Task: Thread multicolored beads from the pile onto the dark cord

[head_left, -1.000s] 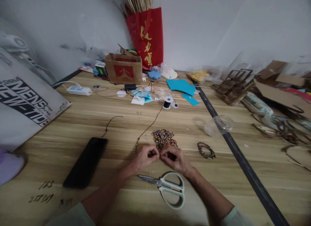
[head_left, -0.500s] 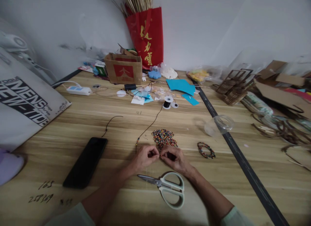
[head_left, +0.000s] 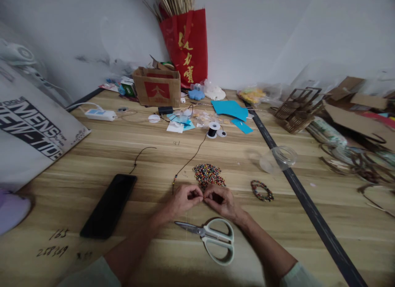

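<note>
1. Black cord (head_left: 189, 161) runs from a little spool (head_left: 212, 130) across the wooden worktop (head_left: 92, 163) down to the two hands. The left hand (head_left: 182, 199) and the right hand (head_left: 221, 200) are close together, fingertips touching, both pinched shut on something tiny between them. It looks like the cord end and a bead, but it is too small to be sure.

2. If the fingers slip, I think the bead could drop and roll away on the smooth wood.

3. A few beads already sit on the cord (head_left: 174, 179) just left of the left hand. If that end is not tied, they could slide off when the cord gets tugged.

4. The pile of colourful beads (head_left: 208, 174) lies right behind the hands, nearly touching the knuckles. A bump from a hand could send beads all over.

5. The scissors (head_left: 212, 237) lie just in front of the wrists, blades shut and pointing left. A wrist pulled back fast could knock them or get poked.

6. A hard pull on the cord could make the spool tip and roll.

7. The finished bead bracelet (head_left: 261, 191) and the black phone (head_left: 108, 205) lie a bit off to each side, safe from the hands, I think.
</note>
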Demonstrator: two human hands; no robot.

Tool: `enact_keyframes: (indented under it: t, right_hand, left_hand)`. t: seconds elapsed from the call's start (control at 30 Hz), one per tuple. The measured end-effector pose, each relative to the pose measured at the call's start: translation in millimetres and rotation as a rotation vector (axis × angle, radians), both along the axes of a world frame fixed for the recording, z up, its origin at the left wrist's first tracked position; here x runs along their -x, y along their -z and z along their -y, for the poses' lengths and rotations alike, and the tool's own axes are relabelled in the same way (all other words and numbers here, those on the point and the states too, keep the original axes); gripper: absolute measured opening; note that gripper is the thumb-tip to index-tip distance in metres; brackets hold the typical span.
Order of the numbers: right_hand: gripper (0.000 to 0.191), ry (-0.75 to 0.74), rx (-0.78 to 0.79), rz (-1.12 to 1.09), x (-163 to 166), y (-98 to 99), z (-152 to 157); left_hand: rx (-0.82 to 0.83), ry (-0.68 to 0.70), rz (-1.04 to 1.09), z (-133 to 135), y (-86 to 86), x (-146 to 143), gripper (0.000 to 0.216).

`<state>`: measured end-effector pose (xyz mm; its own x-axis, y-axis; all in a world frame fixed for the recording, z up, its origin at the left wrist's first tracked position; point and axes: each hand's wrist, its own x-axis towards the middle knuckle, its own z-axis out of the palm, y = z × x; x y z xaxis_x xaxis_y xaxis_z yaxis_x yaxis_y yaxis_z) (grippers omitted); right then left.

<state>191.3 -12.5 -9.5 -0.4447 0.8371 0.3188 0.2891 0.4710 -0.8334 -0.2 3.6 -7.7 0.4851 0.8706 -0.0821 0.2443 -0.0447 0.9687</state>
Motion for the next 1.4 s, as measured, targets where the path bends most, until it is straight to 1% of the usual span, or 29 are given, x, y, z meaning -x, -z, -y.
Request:
enact_keyframes:
  t: [0.1,0.2,0.33,0.63,0.93,1.17,1.4]
  right_hand:
    - [0.013,0.002,0.015,-0.017,0,-0.5,0]
    - [0.015,-0.001,0.016,-0.022,0,-0.1,0]
    - [0.016,-0.004,0.017,-0.031,0,0.1,0]
    - [0.017,0.007,0.024,-0.032,-1,0.9,-1]
    - [0.014,0.007,0.003,0.000,-2,0.6,-2]
    - [0.017,0.000,0.009,0.002,-3,-0.2,-2]
    - [0.016,0.002,0.023,0.006,-2,-0.7,-2]
  left_hand:
    - [0.068,0.015,0.041,-1,-1.1,2,0.008]
    - [0.127,0.040,0.092,-1,-2.6,3,0.015]
    - [0.152,0.045,0.121,-1,-3.5,4,0.020]
    - [0.131,0.046,0.108,-4,-7.6,6,0.014]
    - [0.117,-0.016,0.052,-7,2.7,6,0.016]
    - [0.079,-0.023,0.007,-7,0.1,5,0.015]
    - [0.066,-0.026,0.006,-6,3.9,4,0.014]
